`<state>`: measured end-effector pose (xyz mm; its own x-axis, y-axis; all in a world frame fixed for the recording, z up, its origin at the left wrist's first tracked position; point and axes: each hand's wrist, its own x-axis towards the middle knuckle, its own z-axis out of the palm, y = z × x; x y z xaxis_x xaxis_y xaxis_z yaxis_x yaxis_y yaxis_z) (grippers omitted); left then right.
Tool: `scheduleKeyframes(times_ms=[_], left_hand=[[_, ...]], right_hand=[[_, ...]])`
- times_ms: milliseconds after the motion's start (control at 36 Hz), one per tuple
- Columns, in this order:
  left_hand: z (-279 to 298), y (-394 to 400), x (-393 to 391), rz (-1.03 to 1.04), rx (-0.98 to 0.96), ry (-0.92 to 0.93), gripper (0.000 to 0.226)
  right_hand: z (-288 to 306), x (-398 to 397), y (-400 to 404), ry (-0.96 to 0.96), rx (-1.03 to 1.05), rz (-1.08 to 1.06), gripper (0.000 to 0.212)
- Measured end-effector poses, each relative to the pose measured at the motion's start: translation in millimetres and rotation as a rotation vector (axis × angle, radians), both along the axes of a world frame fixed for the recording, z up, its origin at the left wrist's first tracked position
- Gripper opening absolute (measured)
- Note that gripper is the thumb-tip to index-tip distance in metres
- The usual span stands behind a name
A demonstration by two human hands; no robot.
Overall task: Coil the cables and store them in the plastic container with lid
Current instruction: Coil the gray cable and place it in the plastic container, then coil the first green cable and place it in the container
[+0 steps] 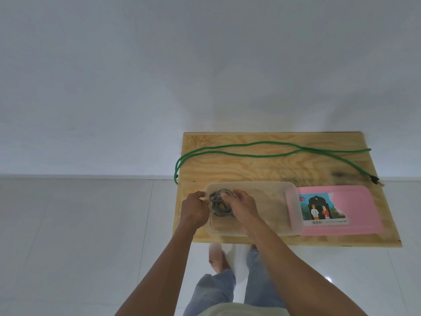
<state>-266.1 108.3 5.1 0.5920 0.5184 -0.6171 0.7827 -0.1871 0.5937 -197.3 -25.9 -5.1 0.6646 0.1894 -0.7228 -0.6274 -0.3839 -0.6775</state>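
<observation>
Grip: left hand (194, 209) and right hand (242, 207) both curl round a coiled grey cable (220, 202), holding it inside the left end of the clear plastic container (280, 190) on the bench (250, 169); first cable apparently being stowed — roughly the halfway stage. The green cable (262, 148) lies uncoiled in long loops across the far bench, one bend overhanging the left edge; the pink lid (355, 201) lies just right of the container, not yet fitted.

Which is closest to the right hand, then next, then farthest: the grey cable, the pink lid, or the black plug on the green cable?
From the right hand:
1. Grey cable, under its fingers, inside the container.
2. Pink lid, off to the right.
3. Black plug, far right, beyond the lid.
</observation>
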Motion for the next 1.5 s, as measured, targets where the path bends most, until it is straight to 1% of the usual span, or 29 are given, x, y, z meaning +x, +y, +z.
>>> scheduleKeyframes(times_ms=[111,306,389,417,500,667,778,861,1000,1083,1222,1361,1500], left_hand=[[1.7,0.2,0.5,-0.004,0.001,0.006,0.033],[3.9,-0.3,0.5,0.006,-0.004,0.010,0.035],[6.4,-0.7,1.0,0.006,-0.008,0.012,0.035],[6.8,-0.6,1.1,0.007,-0.007,0.012,0.035],[7.3,-0.6,1.1,0.005,-0.008,0.016,0.035],[7.2,-0.5,2.5,0.013,-0.012,0.021,0.036],[8.0,1.0,4.2,0.014,-0.007,0.010,0.040],[13.6,3.8,5.7,0.003,0.030,0.009,0.041],[20.0,14.0,13.6,0.013,0.106,-0.036,0.040],[23.5,20.5,23.6,0.031,0.161,-0.054,0.039],[30.3,29.9,51.3,0.017,0.230,-0.088,0.037],[28.0,40.2,88.6,-0.033,0.289,-0.101,0.035],[12.5,54.4,126.9,-0.194,0.425,-0.023,0.040]], right_hand=[[1.5,-2.1,-2.9,0.017,0.019,0.035,0.073],[10.9,-1.8,-5.7,0.022,0.012,0.047,0.065],[14.9,-2.9,-3.3,0.028,-0.004,0.032,0.076],[12.6,-2.3,-3.7,0.030,-0.009,0.027,0.076],[14.8,0.6,-4.5,0.031,-0.011,0.013,0.059],[26.6,1.6,-9.1,0.001,-0.059,0.018,0.052],[35.1,3.7,-14.1,-0.072,-0.106,0.021,0.036],[41.5,6.2,-19.6,-0.137,-0.162,0.043,0.030],[55.6,18.6,-24.9,-0.300,-0.257,0.087,0.021],[64.8,30.1,-24.0,-0.353,-0.251,0.091,0.016],[71.4,61.6,-17.5,-0.437,-0.216,0.155,0.016],[56.3,106.8,-4.4,-0.510,-0.257,0.228,0.014],[25.7,149.3,11.3,-0.476,-0.290,0.367,0.022]])
